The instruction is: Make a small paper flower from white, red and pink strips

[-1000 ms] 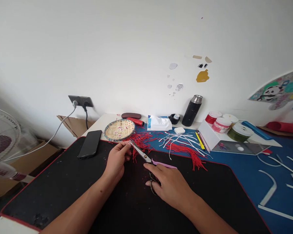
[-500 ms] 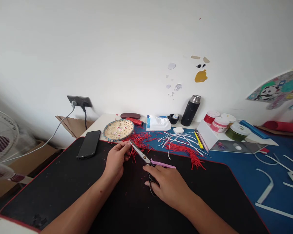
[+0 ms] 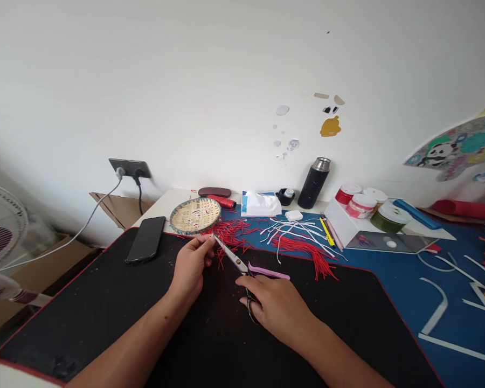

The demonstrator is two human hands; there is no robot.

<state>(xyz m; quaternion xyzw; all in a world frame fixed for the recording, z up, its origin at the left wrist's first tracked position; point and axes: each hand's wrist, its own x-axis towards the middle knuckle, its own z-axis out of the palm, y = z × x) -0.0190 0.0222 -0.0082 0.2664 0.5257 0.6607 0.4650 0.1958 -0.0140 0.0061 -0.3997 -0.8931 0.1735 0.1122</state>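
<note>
My right hand (image 3: 272, 302) is wrapped round the handles of a pair of scissors (image 3: 236, 261), whose blades point up and left. The blade tips are at the fingertips of my left hand (image 3: 191, 264), which is pinched on something too small to make out. Just behind the left hand lies a pile of red cords (image 3: 232, 234). A round woven basket (image 3: 175, 229) with small white and red bits in it stands beyond that hand. Pink tweezers (image 3: 269, 272) lie on the black mat (image 3: 210, 345), close by the scissors.
White cords (image 3: 283, 231) and another red bundle (image 3: 321, 258) lie to the right, near a yellow pen (image 3: 326, 231). A phone (image 3: 146, 240) is at left. Tissues (image 3: 262, 205), a black flask (image 3: 314, 186) and a box (image 3: 372, 237) bearing jars stand along the wall.
The view has shifted slightly. Both hands keep nearly the same position, with the scissor tips still at my left fingertips; the blades look a little closer together.
</note>
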